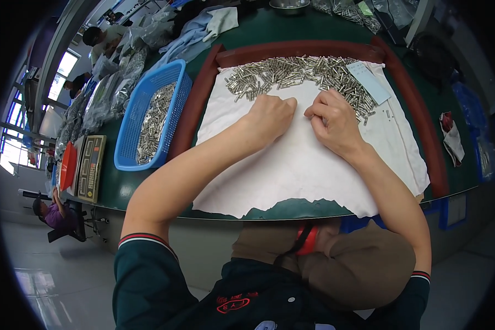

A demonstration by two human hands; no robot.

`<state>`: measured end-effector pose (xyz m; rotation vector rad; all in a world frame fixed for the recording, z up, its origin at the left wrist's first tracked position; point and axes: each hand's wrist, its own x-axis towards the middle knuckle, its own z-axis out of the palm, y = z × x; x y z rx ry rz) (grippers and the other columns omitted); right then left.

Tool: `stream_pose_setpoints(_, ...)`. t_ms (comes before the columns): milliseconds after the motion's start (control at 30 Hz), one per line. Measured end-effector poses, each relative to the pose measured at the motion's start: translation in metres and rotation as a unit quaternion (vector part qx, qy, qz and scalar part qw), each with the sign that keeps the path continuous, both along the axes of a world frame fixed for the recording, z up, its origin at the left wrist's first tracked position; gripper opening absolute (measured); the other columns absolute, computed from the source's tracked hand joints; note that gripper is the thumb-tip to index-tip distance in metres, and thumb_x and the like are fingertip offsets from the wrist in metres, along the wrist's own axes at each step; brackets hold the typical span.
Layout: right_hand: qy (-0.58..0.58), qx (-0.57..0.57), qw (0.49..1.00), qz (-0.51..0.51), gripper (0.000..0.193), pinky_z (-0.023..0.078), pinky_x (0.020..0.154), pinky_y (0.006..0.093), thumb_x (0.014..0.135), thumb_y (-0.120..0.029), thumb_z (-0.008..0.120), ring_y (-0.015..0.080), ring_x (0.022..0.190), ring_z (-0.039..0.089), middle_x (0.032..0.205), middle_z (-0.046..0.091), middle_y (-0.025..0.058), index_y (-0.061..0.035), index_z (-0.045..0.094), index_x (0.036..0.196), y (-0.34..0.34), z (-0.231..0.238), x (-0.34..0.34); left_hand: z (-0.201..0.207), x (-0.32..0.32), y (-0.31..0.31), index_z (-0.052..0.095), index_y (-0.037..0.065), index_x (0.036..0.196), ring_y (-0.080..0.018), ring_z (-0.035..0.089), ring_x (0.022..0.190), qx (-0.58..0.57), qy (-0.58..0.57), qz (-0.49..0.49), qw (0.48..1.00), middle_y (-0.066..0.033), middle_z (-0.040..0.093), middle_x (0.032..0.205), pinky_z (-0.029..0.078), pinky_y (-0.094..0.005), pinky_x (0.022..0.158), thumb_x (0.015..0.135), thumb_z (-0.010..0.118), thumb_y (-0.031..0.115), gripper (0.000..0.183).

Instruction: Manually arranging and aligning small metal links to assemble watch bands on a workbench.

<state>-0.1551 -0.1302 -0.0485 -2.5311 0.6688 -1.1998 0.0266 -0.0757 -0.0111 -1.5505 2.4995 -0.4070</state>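
Over a white cloth [280, 176], my left hand [270, 115] is closed, its fingers curled under and mostly hidden. Just to its right, a small gap apart, my right hand [335, 120] is closed too, thumb and forefinger drawn together. Whatever either one holds is too small or too covered to make out. Beyond the hands lies a wide heap of small silvery metal pins [302, 71], closest to the knuckles of both. A pale blue flat card [368, 82] rests on the heap's right side, with a few loose pins near it.
A dark red padded border [308, 49] frames the cloth on three sides. Left of it stands a blue plastic basket [180, 104] with more metal pieces. Farther left are a scale [91, 168] and an orange-red tray [67, 166]. A metal bowl [289, 4] sits far back. Other people are off left.
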Motion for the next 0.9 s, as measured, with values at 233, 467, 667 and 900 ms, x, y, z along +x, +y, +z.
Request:
stream_pose_setpoints(233, -0.023, 0.011, 0.999, 0.019, 0.012, 0.046, 0.067, 0.0358, 0.068, 0.006, 0.060, 0.0252, 0.077, 0.055, 0.076, 0.057, 0.0089, -0.0011, 0.068, 0.073, -0.001, -0.002, 0.000, 0.075, 0.027, 0.056, 0.044, -0.001, 0.092, -0.0370, 0.062, 0.063, 0.042, 0.056, 0.161, 0.984, -0.0194, 0.058, 0.064, 0.047, -0.0466, 0.059, 0.093, 0.049, 0.007, 0.010)
stream_pose_setpoints(467, -0.013, 0.014, 1.000, 0.021, 0.012, 0.046, 0.065, 0.0356, 0.067, 0.006, 0.059, 0.0250, 0.076, 0.055, 0.076, 0.057, 0.0089, -0.0010, 0.068, 0.073, 0.001, -0.002, -0.004, 0.105, 0.135, 0.115, 0.043, -0.001, 0.095, -0.0441, 0.061, 0.070, -0.044, -0.007, 0.290, 0.956, -0.0239, 0.061, 0.071, 0.047, -0.0534, 0.065, 0.095, 0.048, 0.011, 0.013)
stream_pose_setpoints(667, 0.004, 0.013, 1.000, 0.010, 0.010, 0.049, 0.066, 0.0366, 0.069, 0.003, 0.060, 0.0250, 0.077, 0.057, 0.075, 0.059, 0.0072, -0.0024, 0.067, 0.070, 0.001, 0.001, -0.003, 0.107, 0.161, 0.130, 0.055, 0.001, 0.107, -0.0377, 0.062, 0.085, -0.149, -0.003, 0.239, 0.959, -0.0181, 0.061, 0.087, 0.048, -0.0464, 0.073, 0.086, 0.064, 0.008, 0.024)
stream_pose_setpoints(900, 0.010, -0.005, 1.000, 0.020, 0.015, 0.046, 0.063, 0.0349, 0.067, 0.008, 0.058, 0.0240, 0.074, 0.055, 0.074, 0.056, 0.0079, -0.0010, 0.067, 0.074, 0.002, 0.003, -0.003, 0.042, 0.071, 0.063, 0.067, -0.005, 0.093, -0.0291, 0.065, 0.079, -0.020, 0.326, 0.199, 0.924, -0.0170, 0.065, 0.091, 0.051, -0.0375, 0.071, 0.085, 0.064, 0.008, 0.016)
